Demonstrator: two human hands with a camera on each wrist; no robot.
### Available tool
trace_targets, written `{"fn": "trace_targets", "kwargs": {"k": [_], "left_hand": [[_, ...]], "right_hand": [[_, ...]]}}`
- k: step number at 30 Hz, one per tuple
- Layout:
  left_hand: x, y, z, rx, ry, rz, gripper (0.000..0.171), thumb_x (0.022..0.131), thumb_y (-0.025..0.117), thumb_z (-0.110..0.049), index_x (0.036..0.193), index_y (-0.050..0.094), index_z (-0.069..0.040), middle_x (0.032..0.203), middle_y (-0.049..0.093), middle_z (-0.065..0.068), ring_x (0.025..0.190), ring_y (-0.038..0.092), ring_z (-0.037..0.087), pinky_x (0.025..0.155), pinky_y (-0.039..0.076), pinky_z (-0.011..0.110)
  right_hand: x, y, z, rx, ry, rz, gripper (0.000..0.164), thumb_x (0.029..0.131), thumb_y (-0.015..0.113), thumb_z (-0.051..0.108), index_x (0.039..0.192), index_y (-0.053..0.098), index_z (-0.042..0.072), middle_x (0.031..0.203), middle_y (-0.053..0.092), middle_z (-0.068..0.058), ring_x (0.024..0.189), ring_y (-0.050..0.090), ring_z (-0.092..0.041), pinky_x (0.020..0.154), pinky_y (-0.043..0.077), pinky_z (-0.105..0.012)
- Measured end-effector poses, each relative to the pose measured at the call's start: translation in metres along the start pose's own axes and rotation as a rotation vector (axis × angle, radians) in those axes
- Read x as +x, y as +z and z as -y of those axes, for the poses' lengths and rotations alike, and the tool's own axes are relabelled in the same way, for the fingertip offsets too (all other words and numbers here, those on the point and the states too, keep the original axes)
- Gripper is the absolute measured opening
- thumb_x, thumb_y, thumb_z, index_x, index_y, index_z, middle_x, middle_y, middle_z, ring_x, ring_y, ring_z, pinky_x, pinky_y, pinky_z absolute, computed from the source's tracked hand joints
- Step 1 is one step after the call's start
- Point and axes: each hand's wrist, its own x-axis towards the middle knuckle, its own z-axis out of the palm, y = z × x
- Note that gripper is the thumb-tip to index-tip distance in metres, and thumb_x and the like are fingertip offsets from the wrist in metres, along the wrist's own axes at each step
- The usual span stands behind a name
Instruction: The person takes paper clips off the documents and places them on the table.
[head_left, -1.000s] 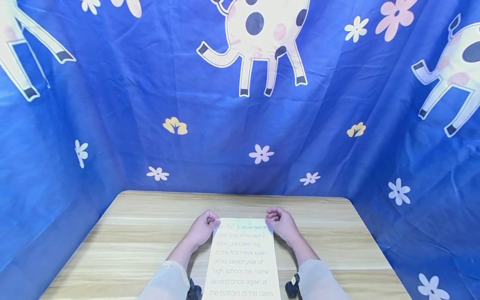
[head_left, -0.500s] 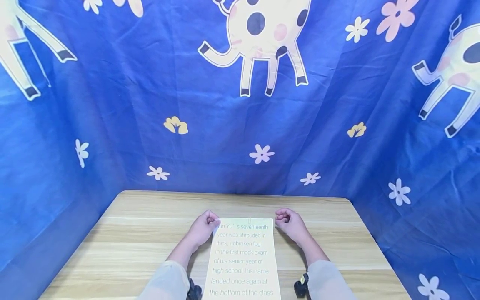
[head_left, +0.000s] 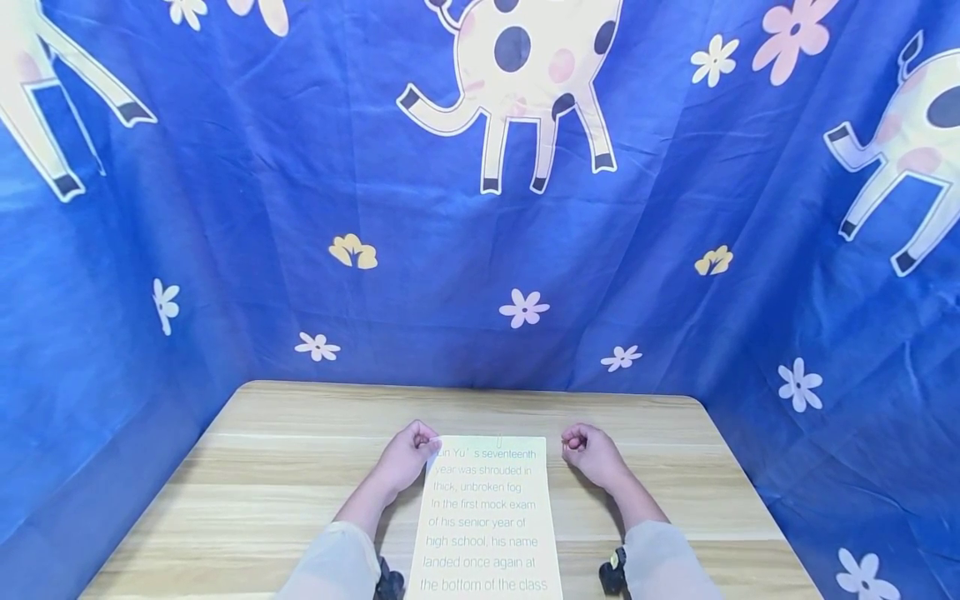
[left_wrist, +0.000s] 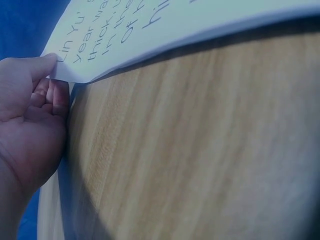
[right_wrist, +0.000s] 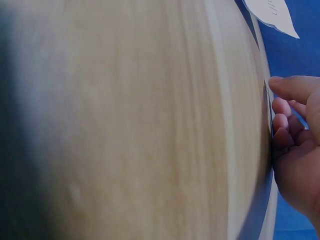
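Note:
A sheaf of paper (head_left: pixel 483 521) printed with large text faces me at the near middle of the table. Its upper left corner is pinched between the thumb and fingers of my left hand (head_left: pixel 405 454). The left wrist view shows the thumb on the printed face of the paper (left_wrist: pixel 110 40), with my left hand (left_wrist: pixel 30 110) behind its edge. A paper clip (head_left: pixel 499 442) sits at the top edge. My right hand (head_left: pixel 592 454) is apart from the paper, right of its upper right corner. In the right wrist view, my right hand (right_wrist: pixel 300 145) has loosely curled fingers and holds nothing.
The light wooden table (head_left: pixel 300 425) has rounded far corners. Behind it and at both sides hangs a blue curtain (head_left: pixel 420 333) with cows and flowers printed on it. Small dark devices (head_left: pixel 612 573) are strapped at both wrists.
My right hand has let go of the paper's upper right corner and moved off to the right, its fingers curling in more. My left hand and the paper stay in place.

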Motion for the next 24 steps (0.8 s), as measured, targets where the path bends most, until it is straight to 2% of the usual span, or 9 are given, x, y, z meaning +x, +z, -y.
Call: {"fn": "trace_targets", "kwargs": {"k": [6, 24], "left_hand": [[0.0003, -0.0006, 0.001, 0.0, 0.001, 0.0, 0.007, 0.108, 0.065, -0.017, 0.109, 0.063, -0.01, 0.091, 0.053, -0.001, 0.09, 0.052, 0.019, 0.082, 0.044, 0.032], [-0.0021, -0.0012, -0.0013, -0.027, 0.007, -0.001, 0.01, 0.107, 0.066, -0.017, 0.11, 0.063, -0.008, 0.09, 0.053, -0.001, 0.088, 0.052, 0.017, 0.079, 0.044, 0.03]], "right_hand": [[-0.0018, -0.0023, 0.0001, -0.042, 0.014, 0.016, 0.02, 0.087, 0.083, 0.0, 0.105, 0.075, 0.006, 0.095, 0.067, -0.005, 0.087, 0.059, -0.013, 0.08, 0.05, -0.024], [-0.0018, -0.0056, -0.0004, 0.042, 0.062, 0.067, 0.026, 0.088, 0.082, 0.0, 0.113, 0.076, 0.004, 0.099, 0.063, -0.005, 0.09, 0.056, -0.015, 0.079, 0.049, -0.022]]}}
